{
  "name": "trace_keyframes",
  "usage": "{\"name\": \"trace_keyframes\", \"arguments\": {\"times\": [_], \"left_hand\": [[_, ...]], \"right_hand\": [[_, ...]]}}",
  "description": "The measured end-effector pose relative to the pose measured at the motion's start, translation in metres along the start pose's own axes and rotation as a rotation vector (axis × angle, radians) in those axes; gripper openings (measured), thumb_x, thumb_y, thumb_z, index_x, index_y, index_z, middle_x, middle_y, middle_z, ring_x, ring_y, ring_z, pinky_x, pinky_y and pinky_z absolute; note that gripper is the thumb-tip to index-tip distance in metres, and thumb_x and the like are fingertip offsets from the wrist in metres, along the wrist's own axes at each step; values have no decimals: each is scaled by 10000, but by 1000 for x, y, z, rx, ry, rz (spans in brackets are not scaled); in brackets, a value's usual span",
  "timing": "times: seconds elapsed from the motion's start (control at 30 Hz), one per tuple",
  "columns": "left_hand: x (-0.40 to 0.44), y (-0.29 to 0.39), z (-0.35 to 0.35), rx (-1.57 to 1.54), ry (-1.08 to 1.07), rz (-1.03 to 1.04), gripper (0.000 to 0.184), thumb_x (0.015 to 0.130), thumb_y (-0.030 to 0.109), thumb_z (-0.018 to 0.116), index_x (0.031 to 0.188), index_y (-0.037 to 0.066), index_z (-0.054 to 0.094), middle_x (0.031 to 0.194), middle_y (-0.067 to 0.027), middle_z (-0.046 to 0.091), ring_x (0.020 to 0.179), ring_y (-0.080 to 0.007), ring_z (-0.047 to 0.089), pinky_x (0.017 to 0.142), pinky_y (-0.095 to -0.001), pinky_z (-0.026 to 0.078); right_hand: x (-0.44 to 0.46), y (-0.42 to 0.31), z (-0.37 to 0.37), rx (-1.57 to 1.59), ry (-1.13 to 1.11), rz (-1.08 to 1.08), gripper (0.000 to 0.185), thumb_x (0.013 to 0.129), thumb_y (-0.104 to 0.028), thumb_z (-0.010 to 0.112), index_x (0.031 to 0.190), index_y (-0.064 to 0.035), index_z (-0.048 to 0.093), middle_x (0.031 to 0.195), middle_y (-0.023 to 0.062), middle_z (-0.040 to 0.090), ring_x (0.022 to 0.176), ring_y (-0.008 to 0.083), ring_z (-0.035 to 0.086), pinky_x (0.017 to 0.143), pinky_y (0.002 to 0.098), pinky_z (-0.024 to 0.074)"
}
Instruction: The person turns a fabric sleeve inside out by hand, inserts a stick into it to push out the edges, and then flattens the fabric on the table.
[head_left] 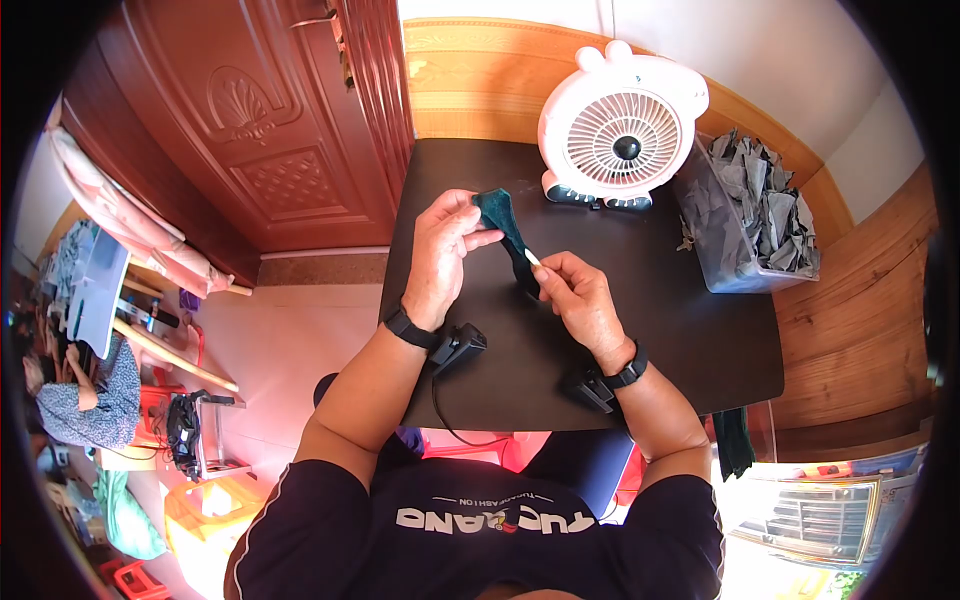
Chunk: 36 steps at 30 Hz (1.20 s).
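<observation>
A narrow strip of dark green velvety fabric (497, 213) stretches between my two hands above the dark table. My left hand (443, 245) pinches its upper end between thumb and fingers. Lower down and to the right, my right hand (582, 300) is closed on the strip, thumb against the fingers. A small pale tip (532, 257) shows at the right fingertips; what it is, I cannot make out. The lower end of the strip is hard to tell from the dark table. Black straps with small black devices (458, 348) sit on both wrists.
A pink and white fan (625, 130) stands at the table's (470, 165) back. Right of it, a clear plastic bin (735, 255) holds grey fabric scraps (755, 200). More dark green fabric (733, 445) hangs below the right edge. Another person (95, 395) sits far left, near a brown door (250, 120).
</observation>
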<state>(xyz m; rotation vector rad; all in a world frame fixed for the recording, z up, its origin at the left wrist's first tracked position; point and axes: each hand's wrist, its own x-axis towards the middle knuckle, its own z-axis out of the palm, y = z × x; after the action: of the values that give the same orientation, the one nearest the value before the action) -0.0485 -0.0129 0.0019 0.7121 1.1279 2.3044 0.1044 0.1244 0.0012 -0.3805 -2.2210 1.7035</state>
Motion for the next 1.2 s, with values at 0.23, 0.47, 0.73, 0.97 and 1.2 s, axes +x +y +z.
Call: {"name": "trace_keyframes", "arguments": {"times": [0.23, 0.47, 0.73, 0.97, 1.2], "left_hand": [[-1, 2, 0, -55, -15, -2, 152, 948, 204, 516, 948, 55, 550, 950, -88, 670, 863, -191, 669, 778, -351, 552], [1, 0, -5, 75, -13, 1, 162, 964, 210, 497, 932, 59, 545, 911, -77, 662, 826, -168, 663, 757, -332, 553], [-2, 8, 6, 0, 12, 15, 149, 947, 199, 496, 948, 54, 532, 906, -76, 656, 815, -162, 659, 754, -330, 549], [0, 4, 2, 92, 5, -15, 123, 894, 153, 512, 949, 44, 519, 895, -82, 646, 797, -175, 663, 733, -332, 561], [2, 3, -1, 121, 2, -39, 93, 904, 143, 519, 903, 51, 508, 885, -87, 643, 781, -176, 662, 727, -336, 568]], "right_hand": [[-1, -7, -3, -32, -25, 2, 199, 959, -204, 574, 917, -19, 637, 627, -20, 566, 554, 39, 448, 502, 226, 362], [-1, -6, -3, -18, -34, 14, 207, 959, -207, 576, 899, -19, 637, 624, -21, 561, 549, 40, 445, 500, 229, 363], [-1, -5, -3, -30, -31, 15, 194, 956, -204, 580, 907, -23, 631, 619, -21, 557, 543, 40, 438, 496, 228, 358], [0, -4, -4, -53, -37, 10, 202, 957, -208, 576, 890, -26, 633, 615, -19, 558, 534, 45, 439, 494, 236, 360], [0, -5, -3, -34, -39, 26, 205, 958, -208, 573, 885, -25, 633, 617, -20, 558, 532, 43, 436, 492, 234, 357]]}}
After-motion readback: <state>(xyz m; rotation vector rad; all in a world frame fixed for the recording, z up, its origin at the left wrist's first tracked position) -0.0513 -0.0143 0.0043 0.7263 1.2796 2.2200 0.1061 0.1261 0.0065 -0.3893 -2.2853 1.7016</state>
